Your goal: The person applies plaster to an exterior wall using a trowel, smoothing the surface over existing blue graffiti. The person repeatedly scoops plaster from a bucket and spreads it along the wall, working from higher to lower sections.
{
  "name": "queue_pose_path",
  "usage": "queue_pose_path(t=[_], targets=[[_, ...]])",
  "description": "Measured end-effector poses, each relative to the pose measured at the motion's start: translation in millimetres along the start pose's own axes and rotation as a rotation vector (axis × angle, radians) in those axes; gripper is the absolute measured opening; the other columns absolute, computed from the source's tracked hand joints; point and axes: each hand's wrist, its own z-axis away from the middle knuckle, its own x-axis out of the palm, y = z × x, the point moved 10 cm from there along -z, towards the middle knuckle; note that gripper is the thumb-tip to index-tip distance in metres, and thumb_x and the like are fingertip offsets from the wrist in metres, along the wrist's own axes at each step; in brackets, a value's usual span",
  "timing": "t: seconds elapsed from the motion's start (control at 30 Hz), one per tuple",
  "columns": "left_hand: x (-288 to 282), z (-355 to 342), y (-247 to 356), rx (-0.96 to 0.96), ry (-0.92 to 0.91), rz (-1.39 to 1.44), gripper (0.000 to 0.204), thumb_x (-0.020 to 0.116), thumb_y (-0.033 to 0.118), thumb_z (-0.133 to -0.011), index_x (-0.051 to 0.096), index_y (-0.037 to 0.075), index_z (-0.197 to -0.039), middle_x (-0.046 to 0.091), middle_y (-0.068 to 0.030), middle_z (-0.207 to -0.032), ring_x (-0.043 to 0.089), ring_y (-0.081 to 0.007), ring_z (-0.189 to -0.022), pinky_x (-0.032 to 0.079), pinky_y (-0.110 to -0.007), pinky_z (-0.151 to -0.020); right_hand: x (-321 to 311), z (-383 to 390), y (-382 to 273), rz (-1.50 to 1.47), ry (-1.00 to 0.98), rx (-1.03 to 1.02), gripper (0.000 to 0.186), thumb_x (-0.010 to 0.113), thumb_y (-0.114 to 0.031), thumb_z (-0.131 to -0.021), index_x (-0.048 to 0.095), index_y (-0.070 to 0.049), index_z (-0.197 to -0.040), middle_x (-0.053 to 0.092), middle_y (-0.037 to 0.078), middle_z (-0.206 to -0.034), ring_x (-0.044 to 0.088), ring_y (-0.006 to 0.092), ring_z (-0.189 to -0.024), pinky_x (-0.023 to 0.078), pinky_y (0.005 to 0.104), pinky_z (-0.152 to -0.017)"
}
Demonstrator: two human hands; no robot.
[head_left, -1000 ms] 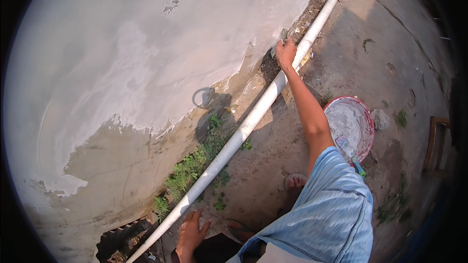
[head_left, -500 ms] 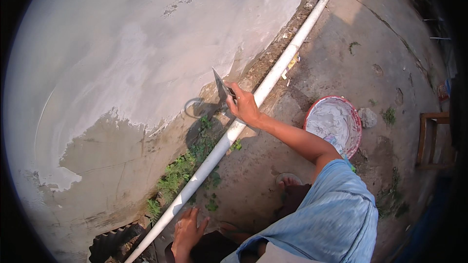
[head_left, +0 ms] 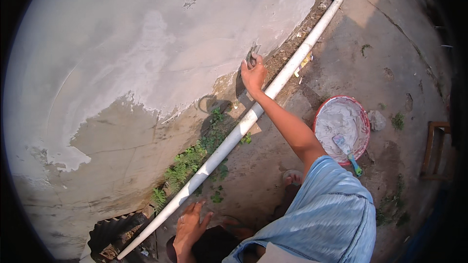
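Observation:
My right hand (head_left: pixel 254 74) reaches out across the white pipe to the foot of the wall (head_left: pixel 112 34). Its fingers are closed round a plastering trowel (head_left: pixel 251 52), whose metal blade lies at the wall's lower part, along the edge of the pale coat of plaster. The trowel's handle is mostly hidden by my fingers. My left hand (head_left: pixel 191 226) hangs low by my dark-clad knee, fingers loosely spread with nothing in them. To the right of my right arm stands a red-rimmed tub (head_left: pixel 363 117) of whitish plaster, with a green-handled putty knife (head_left: pixel 347 152) resting in it.
A long white pipe (head_left: pixel 222 148) runs diagonally along the wall's base. Green plants (head_left: pixel 183 165) grow between them. Beside the tub lies a stone (head_left: pixel 376 120). A wooden stool (head_left: pixel 431 148) stands at the far right. Corrugated sheet (head_left: pixel 108 231) sits at the lower left.
My right hand has moved the trowel up and to the right along the wall's lower edge. The view has shifted slightly, and the putty knife in the tub now shows fully. My left hand stays low.

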Motion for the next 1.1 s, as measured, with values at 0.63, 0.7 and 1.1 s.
queue_pose_path(t=[0.63,0.7,1.1], targets=[[2.1,6.4,-5.0,0.027,0.010,0.002,0.045,0.067,0.029,-0.088,0.055,0.004,-0.123,0.062,-0.0184,-0.107,0.059,-0.0382,-0.103,0.050,-0.045,-0.083,-71.3,-11.6,-0.2,0.280,-0.071,0.143,0.043,0.067,-0.002,-0.076,0.042,0.000,-0.111,0.051,0.009,-0.069,0.054,0.0202,-0.058,0.046,0.0383,-0.058],[6.9,8.5,-6.9,0.036,0.004,0.014,0.045,0.067,0.029,-0.087,0.055,0.004,-0.124,0.062,-0.0182,-0.107,0.059,-0.0383,-0.102,0.050,-0.045,-0.083,-61.0,-20.8,7.9,0.338,-0.118,0.203,0.048,0.066,-0.002,-0.077,0.042,0.001,-0.119,0.060,0.013,-0.077,0.060,0.0221,-0.064,0.048,0.0379,-0.062],[6.4,-7.0,-18.0,0.097,-0.053,0.094,0.046,0.065,0.033,-0.090,0.055,0.009,-0.127,0.062,-0.0166,-0.115,0.057,-0.0370,-0.111,0.045,-0.046,-0.096,-72.9,97.3,-45.2,-0.112,-0.505,0.775,0.030,0.062,-0.003,-0.084,0.045,0.000,-0.108,0.059,0.007,-0.083,0.058,0.0107,-0.068,0.051,0.0266,-0.053]])
